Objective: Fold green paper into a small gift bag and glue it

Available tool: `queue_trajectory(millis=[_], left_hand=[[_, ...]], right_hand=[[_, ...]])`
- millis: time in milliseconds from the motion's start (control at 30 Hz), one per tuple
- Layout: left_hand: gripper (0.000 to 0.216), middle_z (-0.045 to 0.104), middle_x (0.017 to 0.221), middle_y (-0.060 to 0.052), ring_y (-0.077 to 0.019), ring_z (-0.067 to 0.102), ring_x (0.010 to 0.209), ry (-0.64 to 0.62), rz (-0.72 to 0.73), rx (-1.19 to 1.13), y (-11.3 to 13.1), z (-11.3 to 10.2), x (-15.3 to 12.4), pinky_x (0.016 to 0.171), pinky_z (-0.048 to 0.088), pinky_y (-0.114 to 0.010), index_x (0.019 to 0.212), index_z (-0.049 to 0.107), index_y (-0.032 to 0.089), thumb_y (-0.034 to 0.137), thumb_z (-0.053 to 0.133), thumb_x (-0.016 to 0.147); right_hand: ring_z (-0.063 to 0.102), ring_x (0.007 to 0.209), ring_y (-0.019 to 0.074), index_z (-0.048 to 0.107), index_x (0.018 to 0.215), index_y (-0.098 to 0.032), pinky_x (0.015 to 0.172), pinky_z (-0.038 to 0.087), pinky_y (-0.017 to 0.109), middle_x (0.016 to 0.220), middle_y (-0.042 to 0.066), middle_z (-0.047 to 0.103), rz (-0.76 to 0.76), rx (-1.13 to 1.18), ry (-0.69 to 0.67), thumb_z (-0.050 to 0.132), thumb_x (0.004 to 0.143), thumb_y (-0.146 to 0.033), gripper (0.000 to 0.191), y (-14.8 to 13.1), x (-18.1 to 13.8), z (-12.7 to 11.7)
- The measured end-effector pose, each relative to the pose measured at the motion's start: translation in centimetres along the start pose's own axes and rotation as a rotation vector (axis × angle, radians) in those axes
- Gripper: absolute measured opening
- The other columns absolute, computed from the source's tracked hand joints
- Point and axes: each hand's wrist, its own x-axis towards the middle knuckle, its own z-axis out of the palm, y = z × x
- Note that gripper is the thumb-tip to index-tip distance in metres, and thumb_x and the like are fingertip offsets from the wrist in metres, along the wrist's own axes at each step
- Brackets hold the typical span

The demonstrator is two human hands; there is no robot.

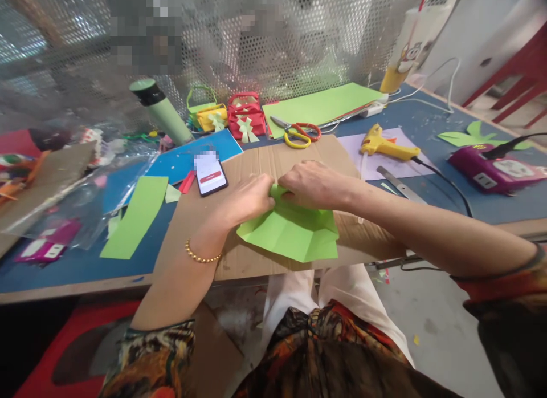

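In the head view, the creased green paper lies over the cardboard on the table, its long axis running left to right, its flared edge pointing near. The left hand and right hand pinch its narrower far part, backs upward, forearms slanting in from near left and near right.

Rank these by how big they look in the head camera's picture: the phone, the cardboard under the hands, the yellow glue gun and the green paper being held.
1. Cardboard
2. Green paper
3. Phone and yellow glue gun: too alike to rank; the gun looks longer, the phone blockier.
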Motion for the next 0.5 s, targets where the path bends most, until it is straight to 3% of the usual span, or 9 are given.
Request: queue_trajectory(millis=[167, 300, 500], left_hand=[[0.014, 0.069, 0.105, -0.014, -0.0257, 0.063, 0.094, -0.016, -0.033, -0.002, 0.0, 0.0, 0.0, 0.067, 0.038, -0.033, 0.101, 0.060, 0.016, 0.021, 0.054, 0.089], [0.019, 0.068, 0.108, -0.013, -0.0238, 0.063, 0.092, -0.116, -0.034, -0.034, -0.4, -0.5, 0.0, 0.069, 0.041, -0.031, 0.106, 0.062, 0.015, 0.017, 0.053, 0.089], [0.027, 0.072, 0.103, -0.011, -0.0196, 0.061, 0.082, -0.154, -0.025, -0.101, -0.2, -1.8, 0.0, 0.066, 0.038, -0.029, 0.111, 0.069, 0.013, 0.011, 0.053, 0.089]], right_hand=[[0.066, 0.081, 0.0214, 0.071, 0.115, -0.013, 0.063, 0.028, 0.031, 0.100, 0.016, 0.078, -0.029, 0.057, 0.039, 0.051, 0.104, -0.036, 0.032, 0.1, 0.4, 0.8], [0.060, 0.074, 0.0185, 0.066, 0.111, -0.013, 0.061, 0.024, 0.031, 0.094, 0.013, 0.075, -0.054, 0.154, 0.120, 0.045, 0.106, -0.044, 0.037, 1.5, 0.5, 2.4], [0.058, 0.072, 0.0184, 0.065, 0.107, -0.015, 0.062, 0.024, 0.031, 0.090, 0.011, 0.073, -0.095, 0.120, 0.094, 0.052, 0.104, -0.038, 0.026, 1.9, 0.3, 2.9]])
